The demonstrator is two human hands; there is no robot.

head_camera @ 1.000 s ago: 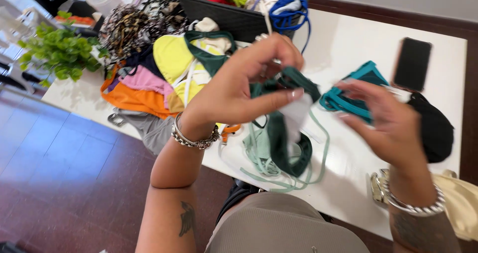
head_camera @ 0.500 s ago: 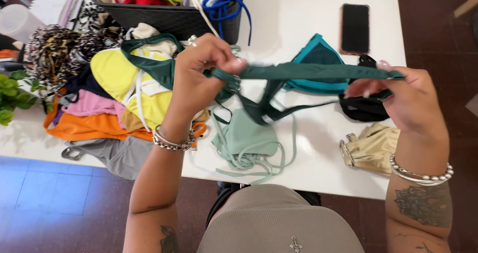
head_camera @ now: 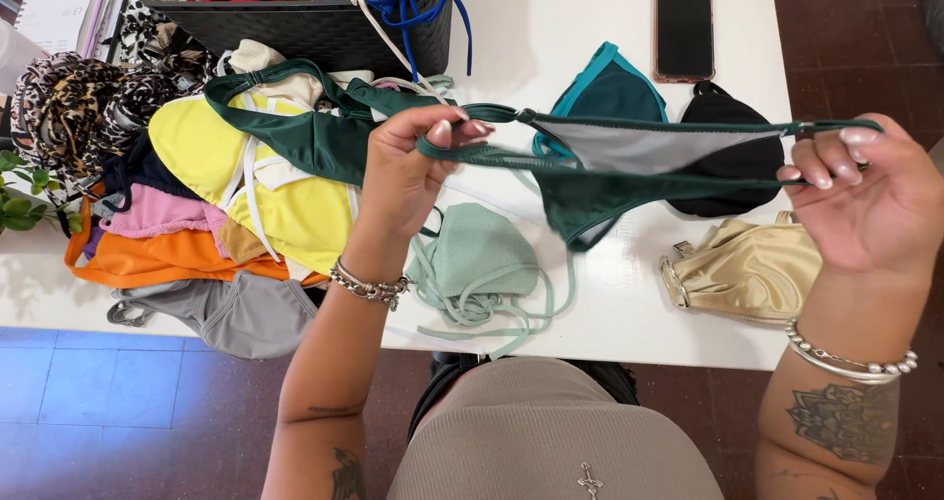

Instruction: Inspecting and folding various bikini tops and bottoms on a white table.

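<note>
I hold a dark green bikini bottom (head_camera: 600, 185) stretched out flat above the white table (head_camera: 551, 28). My left hand (head_camera: 408, 171) pinches its left side strap and my right hand (head_camera: 870, 200) pinches the right one, so the pale lining faces me. Below it on the table lies a mint green swim piece (head_camera: 477, 264) with loose strings. A dark green bikini top (head_camera: 305, 131) lies on the pile to the left, close to my left hand.
A pile of swimwear in yellow (head_camera: 295, 210), pink, orange, grey and leopard print covers the left of the table. A black basket (head_camera: 315, 28) of garments stands at the back. A teal piece (head_camera: 610, 87), a black piece (head_camera: 737, 161), a gold piece (head_camera: 747, 269) and a phone (head_camera: 683, 28) lie to the right.
My hands have pulled the dark green bottom from a bunched, twisted strip into a wide, spread shape with the lining showing. The view has shifted to look more straight down.
</note>
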